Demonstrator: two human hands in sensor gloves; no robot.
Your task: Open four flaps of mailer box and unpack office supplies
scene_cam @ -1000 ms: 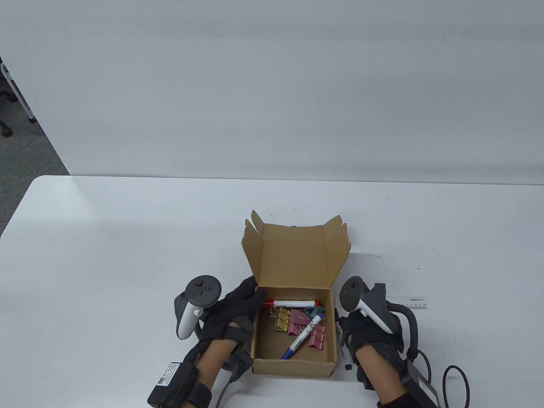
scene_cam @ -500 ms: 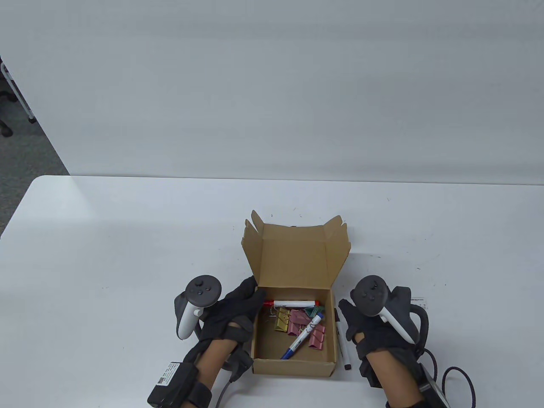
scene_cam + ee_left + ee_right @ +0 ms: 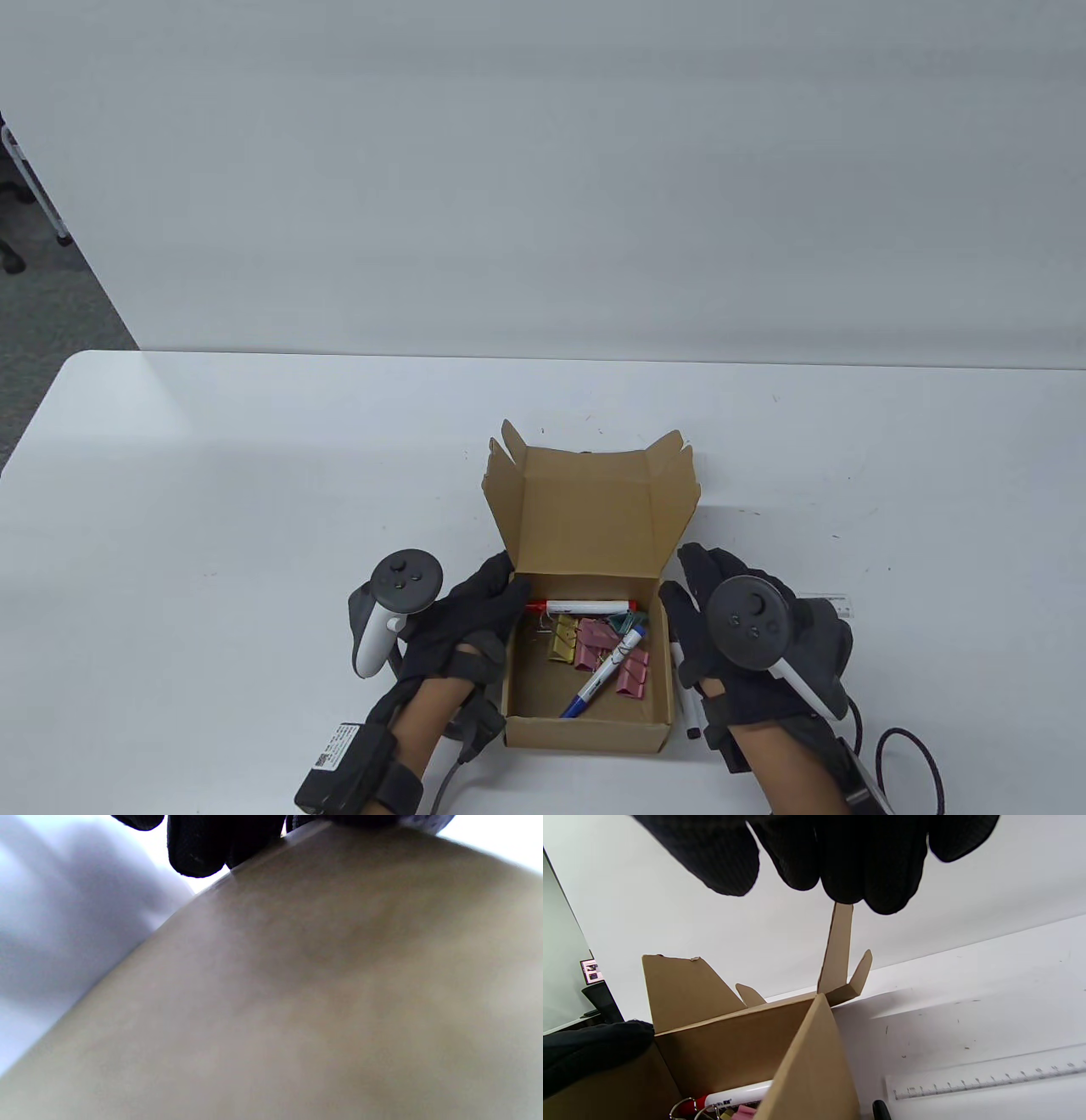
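The right hand (image 3: 755, 645) has slid forward beside the open box (image 3: 585, 671) on the counter (image 3: 254, 475), fingers straight, while the left hand (image 3: 462, 620) seems to grip its left wall.

Light is bright and even over my table (image 3: 254, 475), shadows are soft; my left wrist view is strongly blurred.

No wording reads clearly anywhere. The ruler (image 3: 984, 1079), flat on the table near the right edge, shows tick marks, but its numbers are too small to make out. The red marker (image 3: 585, 606) and blue marker (image 3: 604, 671) in the box (image 3: 585, 734) carry print, blurred beyond reading.
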